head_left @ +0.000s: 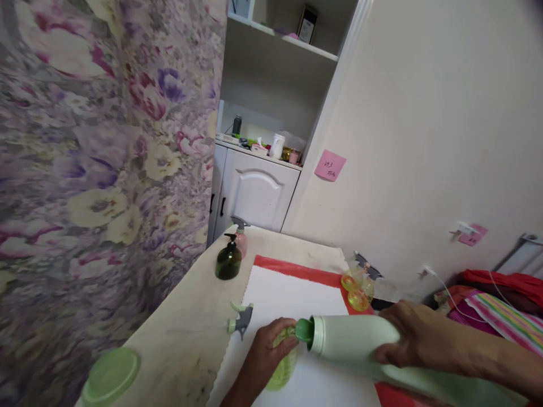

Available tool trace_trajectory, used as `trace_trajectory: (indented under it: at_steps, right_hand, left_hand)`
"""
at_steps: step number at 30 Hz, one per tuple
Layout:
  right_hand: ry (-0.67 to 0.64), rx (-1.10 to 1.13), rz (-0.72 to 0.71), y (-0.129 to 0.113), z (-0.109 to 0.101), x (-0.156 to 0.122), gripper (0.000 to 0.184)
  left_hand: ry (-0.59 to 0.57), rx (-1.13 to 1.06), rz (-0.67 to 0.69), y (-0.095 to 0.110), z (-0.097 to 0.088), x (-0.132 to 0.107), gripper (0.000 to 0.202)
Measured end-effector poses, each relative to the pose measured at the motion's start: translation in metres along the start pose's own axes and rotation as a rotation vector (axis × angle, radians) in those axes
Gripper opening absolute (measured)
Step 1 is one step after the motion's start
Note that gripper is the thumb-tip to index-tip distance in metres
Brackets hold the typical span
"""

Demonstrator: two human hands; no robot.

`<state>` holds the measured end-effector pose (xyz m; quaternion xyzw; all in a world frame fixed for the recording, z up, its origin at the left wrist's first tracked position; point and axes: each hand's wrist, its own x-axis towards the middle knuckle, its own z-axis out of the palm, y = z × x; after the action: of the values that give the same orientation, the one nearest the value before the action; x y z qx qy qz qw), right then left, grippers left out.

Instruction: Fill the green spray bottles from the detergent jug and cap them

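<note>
My left hand (268, 343) is wrapped round a small clear yellow-green bottle (283, 370) above the white sheet. In my right hand (401, 333) is a large pale green bottle (354, 338), tipped on its side with its open mouth towards the small bottle's neck. Between the two mouths shows a green shape (303, 329); whether it is a spout, a funnel or liquid I cannot tell. A grey and green trigger spray head (241, 321) lies left of my left hand. At the near left is a round light green lid (111, 373).
A dark green pump bottle (228, 263) and a pink spray bottle (241, 240) stand at the table's far left. Two clear spray bottles with yellow liquid (360, 291) stand at the right on the red-bordered white sheet (292, 288). Behind are a cabinet (258, 186) and a wall.
</note>
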<state>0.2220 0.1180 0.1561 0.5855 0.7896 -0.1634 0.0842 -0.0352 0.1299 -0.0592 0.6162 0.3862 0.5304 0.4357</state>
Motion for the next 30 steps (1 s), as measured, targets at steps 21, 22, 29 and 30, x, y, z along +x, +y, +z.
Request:
trace_trajectory:
  at_steps: [21,22,29,30]
  right_hand:
    - [0.001,-0.022,0.023,-0.007,-0.003,0.001,0.028]
    - [-0.003,-0.027,0.034,-0.009,-0.004,0.001,0.028]
    - [-0.027,-0.013,0.022,-0.012,-0.007,-0.001,0.024]
    - [-0.026,-0.016,0.018,-0.012,-0.007,0.0,0.024]
  left_hand:
    - [0.005,-0.005,-0.005,-0.002,0.001,0.001,0.021]
    - [0.002,-0.006,-0.006,-0.001,0.001,0.001,0.021]
    - [-0.012,-0.021,-0.018,0.001,0.001,0.0,0.021]
    - [-0.012,-0.02,-0.017,0.001,0.001,0.0,0.021]
